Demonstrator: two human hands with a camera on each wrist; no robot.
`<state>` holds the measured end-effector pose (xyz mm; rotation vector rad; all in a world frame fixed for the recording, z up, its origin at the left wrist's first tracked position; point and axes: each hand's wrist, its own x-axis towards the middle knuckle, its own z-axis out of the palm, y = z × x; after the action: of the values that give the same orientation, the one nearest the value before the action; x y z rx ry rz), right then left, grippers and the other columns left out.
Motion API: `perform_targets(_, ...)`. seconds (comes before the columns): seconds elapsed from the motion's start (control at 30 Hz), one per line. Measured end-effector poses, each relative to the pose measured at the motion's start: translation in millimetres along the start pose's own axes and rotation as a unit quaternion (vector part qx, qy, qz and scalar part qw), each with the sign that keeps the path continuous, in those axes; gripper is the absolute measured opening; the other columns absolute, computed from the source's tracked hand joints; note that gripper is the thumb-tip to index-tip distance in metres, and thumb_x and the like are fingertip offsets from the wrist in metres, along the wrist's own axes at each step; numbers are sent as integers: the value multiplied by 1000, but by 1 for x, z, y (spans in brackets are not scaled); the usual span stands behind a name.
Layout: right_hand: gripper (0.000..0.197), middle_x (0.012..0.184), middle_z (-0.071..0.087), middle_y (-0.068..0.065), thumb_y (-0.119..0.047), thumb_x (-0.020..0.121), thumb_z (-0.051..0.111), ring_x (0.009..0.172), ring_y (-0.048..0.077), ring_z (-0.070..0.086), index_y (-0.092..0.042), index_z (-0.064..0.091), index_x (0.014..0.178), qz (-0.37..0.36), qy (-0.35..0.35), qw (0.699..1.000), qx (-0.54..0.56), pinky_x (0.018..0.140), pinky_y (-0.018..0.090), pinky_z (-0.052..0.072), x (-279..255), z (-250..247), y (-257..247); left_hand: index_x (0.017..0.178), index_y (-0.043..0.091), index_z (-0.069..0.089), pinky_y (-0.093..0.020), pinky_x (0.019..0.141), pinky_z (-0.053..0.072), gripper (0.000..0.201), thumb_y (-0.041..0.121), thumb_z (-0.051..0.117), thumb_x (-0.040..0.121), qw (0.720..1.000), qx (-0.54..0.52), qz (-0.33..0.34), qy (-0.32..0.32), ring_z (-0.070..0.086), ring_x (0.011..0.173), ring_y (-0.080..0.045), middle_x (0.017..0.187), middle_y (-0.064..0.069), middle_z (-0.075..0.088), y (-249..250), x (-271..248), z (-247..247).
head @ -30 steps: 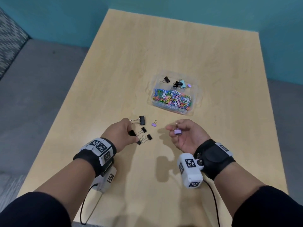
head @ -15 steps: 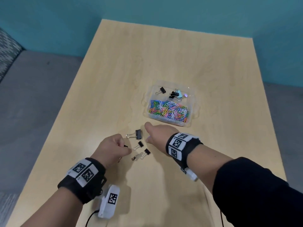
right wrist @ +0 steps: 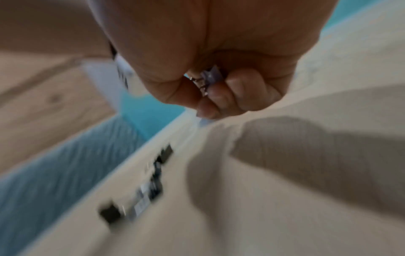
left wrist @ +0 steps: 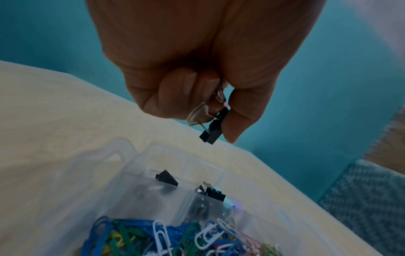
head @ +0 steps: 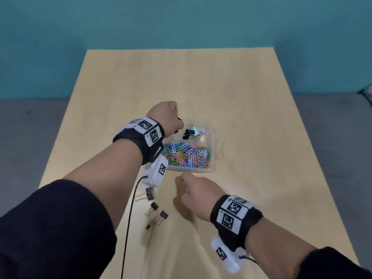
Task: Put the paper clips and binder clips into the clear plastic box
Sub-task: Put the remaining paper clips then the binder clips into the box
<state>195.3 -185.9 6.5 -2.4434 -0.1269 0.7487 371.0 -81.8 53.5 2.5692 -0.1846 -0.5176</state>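
The clear plastic box (head: 215,140) sits mid-table, with coloured paper clips (head: 187,156) in its near part and binder clips (head: 191,132) in its far part. My left hand (head: 177,125) hovers over the box's far left corner. In the left wrist view this hand (left wrist: 208,119) pinches a small black binder clip (left wrist: 212,129) above the box (left wrist: 131,155). My right hand (head: 181,184) is a fist just in front of the box. The right wrist view shows its fingers (right wrist: 221,97) curled round a purple binder clip (right wrist: 210,76).
Several black binder clips (head: 150,194) (head: 154,207) (head: 163,215) lie on the wooden table (head: 261,178) near the left forearm, blurred in the right wrist view (right wrist: 157,173). A black cable (head: 128,218) hangs from the left wrist camera. A teal wall stands behind.
My left hand rose from the loose clips to above the box, carrying a black clip. The right hand reached to the purple clip on the table, closed, and pulled back; that clip is gone.
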Motion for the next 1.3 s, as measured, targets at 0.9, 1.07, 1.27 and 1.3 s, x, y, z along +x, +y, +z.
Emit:
perform_targets(0.9, 23, 103, 67, 0, -18, 88, 55, 91, 20, 61, -17, 62, 109, 26, 172, 976, 135, 82, 32, 48, 37, -91, -26, 114, 31, 57, -29, 77, 46, 46, 40, 72, 71, 998, 24, -18, -58, 55, 89, -14, 104, 4, 48, -132, -113, 47)
perform_targets(1.07, 29, 102, 61, 3, -22, 83, 56, 94, 24, 57, -21, 58, 112, -56, -4, 997, -49, 80, 36, 48, -5, -2, -37, 101, 22, 55, -32, 71, 41, 37, 44, 71, 75, 995, 94, 9, -40, 53, 86, -21, 97, 1, 45, -130, -122, 65)
perform_targets(1.27, 42, 108, 49, 10, -10, 81, 54, 96, 31, 46, -17, 45, 121, -130, 7, 972, -197, 69, 35, 33, -13, 62, -37, 97, 21, 54, -34, 70, 45, 36, 38, 73, 71, 996, 88, 19, -30, 53, 82, -23, 92, 0, 46, -131, -130, 70)
perform_targets(1.3, 45, 107, 49, 10, -5, 77, 55, 94, 31, 46, -16, 45, 120, -134, 16, 969, -205, 66, 35, 31, -12, 67, -37, 96, 21, 53, -33, 68, 43, 34, 35, 72, 72, 995, 98, 18, -29, 53, 83, -23, 91, -1, 46, -131, -132, 71)
